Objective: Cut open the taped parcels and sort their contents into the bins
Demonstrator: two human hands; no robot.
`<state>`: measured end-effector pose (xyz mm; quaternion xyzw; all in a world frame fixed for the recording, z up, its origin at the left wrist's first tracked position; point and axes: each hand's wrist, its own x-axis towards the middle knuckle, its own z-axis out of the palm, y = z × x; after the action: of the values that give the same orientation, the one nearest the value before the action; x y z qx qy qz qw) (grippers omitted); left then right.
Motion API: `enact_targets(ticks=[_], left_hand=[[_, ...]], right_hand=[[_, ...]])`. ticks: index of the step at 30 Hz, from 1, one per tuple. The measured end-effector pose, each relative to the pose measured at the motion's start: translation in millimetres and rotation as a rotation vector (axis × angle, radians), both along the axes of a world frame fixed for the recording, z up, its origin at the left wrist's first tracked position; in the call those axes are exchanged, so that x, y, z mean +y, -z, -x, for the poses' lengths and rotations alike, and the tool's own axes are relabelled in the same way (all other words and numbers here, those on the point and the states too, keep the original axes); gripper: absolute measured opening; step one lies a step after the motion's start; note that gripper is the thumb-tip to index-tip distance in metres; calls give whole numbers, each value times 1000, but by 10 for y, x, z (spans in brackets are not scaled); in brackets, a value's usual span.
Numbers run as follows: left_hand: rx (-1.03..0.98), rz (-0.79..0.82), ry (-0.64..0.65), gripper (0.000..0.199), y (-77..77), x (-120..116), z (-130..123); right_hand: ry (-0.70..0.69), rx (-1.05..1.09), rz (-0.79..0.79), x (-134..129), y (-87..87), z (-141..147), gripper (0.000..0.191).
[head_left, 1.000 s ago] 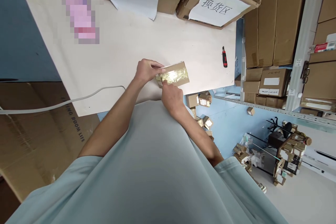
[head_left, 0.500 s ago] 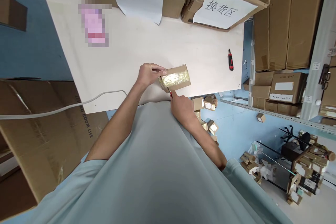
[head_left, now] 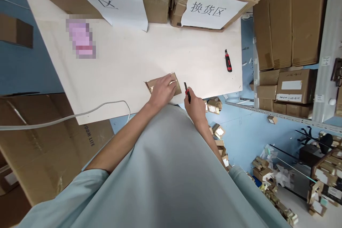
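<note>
A small cardboard box (head_left: 178, 88) with shiny gold tape lies near the front edge of the white table. My left hand (head_left: 163, 89) is over it, fingers curled across its top and gripping it; much of the box is hidden beneath the hand. Just to the right, my right hand (head_left: 195, 105) is wrapped round a red and black box cutter (head_left: 187, 92). Its tip points away from me and is apart from the box.
A second box cutter (head_left: 228, 60) lies on the table (head_left: 128, 57) at right. Large cartons with paper signs, one an open carton (head_left: 176, 10) holding green packages, stand at the back. A blurred pink item (head_left: 81, 39) and a white cable (head_left: 101, 105) are on the left. Small boxes (head_left: 219, 131) lie below right.
The right hand has drawn the box cutter away from the box, to the right. My left hand has shifted from the box's left end to over its top. The camera view has shifted too.
</note>
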<state>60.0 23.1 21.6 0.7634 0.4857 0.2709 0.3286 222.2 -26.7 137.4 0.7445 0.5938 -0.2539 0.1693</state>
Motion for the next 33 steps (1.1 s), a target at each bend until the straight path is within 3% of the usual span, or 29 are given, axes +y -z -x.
enact_targets(ticks=[6,19,28,33], left_hand=[[-16,98,-104,37,160,-39,-56],[16,115,-136,38,207,-123,-57],[47,25,-103,32,322,-183,-44],[25,22,-123,32,327,-189,19]], right_hand=[[-57,74,44,139,75,8,59],[-170,42,91,372,193,209,71],[-163,20,254,103,222,36,61],[-152,72,202,45,1,-52,56]])
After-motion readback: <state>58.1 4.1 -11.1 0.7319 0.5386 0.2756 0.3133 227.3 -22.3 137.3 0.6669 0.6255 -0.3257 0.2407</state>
